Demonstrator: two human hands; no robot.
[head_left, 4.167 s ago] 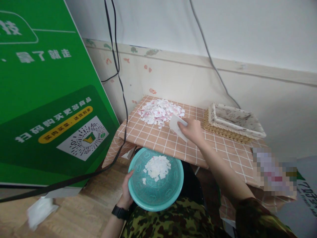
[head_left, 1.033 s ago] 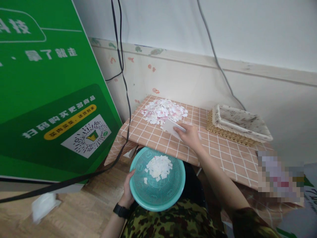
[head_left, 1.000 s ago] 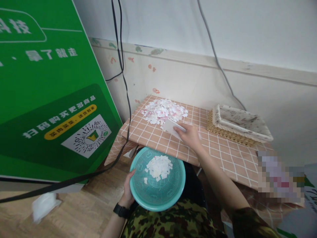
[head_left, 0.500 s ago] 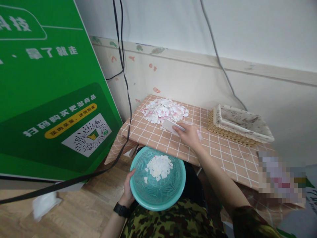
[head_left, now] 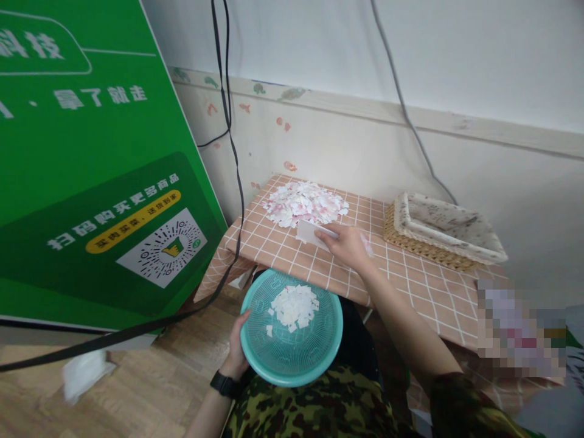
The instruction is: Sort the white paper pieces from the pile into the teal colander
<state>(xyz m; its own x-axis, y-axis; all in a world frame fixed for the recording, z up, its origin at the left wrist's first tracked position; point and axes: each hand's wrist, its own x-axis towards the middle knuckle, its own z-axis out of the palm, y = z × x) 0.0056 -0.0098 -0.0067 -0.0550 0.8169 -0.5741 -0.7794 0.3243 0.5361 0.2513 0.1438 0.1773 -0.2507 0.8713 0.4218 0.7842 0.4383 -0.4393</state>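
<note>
My left hand (head_left: 237, 344) grips the left rim of a round turquoise plastic colander (head_left: 319, 353), held over my lap below the table's front edge. Small white paper scraps (head_left: 296, 307) lie inside it. In my right hand (head_left: 344, 242) is a flat white card (head_left: 311, 233), tilted, its far end close to the near edge of a heap of torn paper pieces (head_left: 303, 202). The heap is white with pinkish bits. A few pinkish scraps (head_left: 366, 244) show just behind my right hand, partly hidden by it.
A checked brown cloth covers the table (head_left: 406, 283). At its right stands a lined wicker basket (head_left: 449, 234). A green printed panel (head_left: 109, 152) rises at the left, with a black strap (head_left: 237, 182) hanging in front. A white bag-like thing (head_left: 86, 371) lies on the floor.
My right hand and the card have shifted very slightly at the heap's near edge. The colander and my left hand stay practically where they were; the view has drifted a little.
</note>
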